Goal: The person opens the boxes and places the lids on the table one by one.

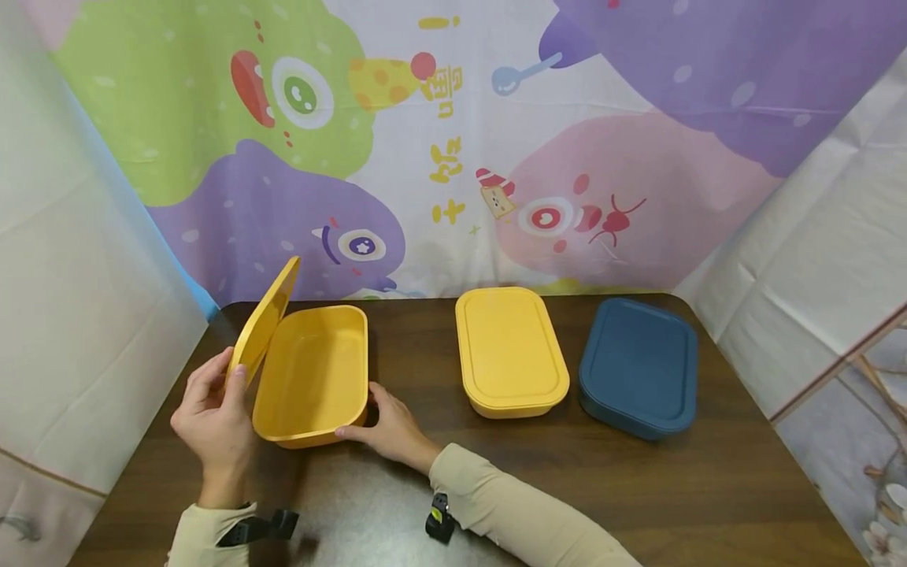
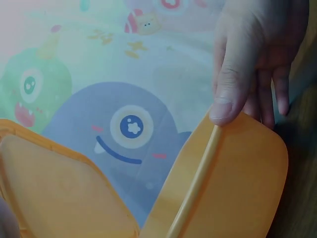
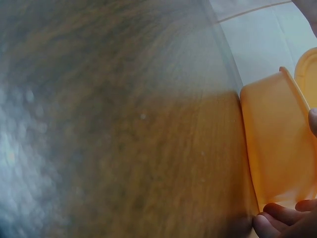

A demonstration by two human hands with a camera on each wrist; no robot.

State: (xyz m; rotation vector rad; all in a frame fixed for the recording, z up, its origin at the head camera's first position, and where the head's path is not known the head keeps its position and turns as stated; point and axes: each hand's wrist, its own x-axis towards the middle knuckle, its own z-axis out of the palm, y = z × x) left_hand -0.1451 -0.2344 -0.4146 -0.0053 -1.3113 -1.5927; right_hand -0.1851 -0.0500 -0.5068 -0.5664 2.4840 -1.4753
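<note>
A yellow lunch box [image 1: 312, 370] stands uncovered at the left of the table, and nothing lies inside it. Its yellow lid [image 1: 268, 315] is tilted steeply up along the box's left side. My left hand [image 1: 216, 421] pinches the lid's near end between thumb and fingers. At the near right corner, my right hand [image 1: 397, 429] grips the box, thumb on the rim and fingers around the side wall. In the left wrist view the lid [image 2: 64, 188] leans away from the box [image 2: 242, 173]. The right wrist view has fingertips low against the box wall [image 3: 277, 144].
A second yellow lunch box [image 1: 512, 346] with its lid on stands right of the middle. Beside it is a dark blue lidded box [image 1: 638, 362]. The brown wooden table [image 1: 418, 512] ends at the back against a cartoon-printed curtain [image 1: 453, 260]; pale curtains hang at both sides.
</note>
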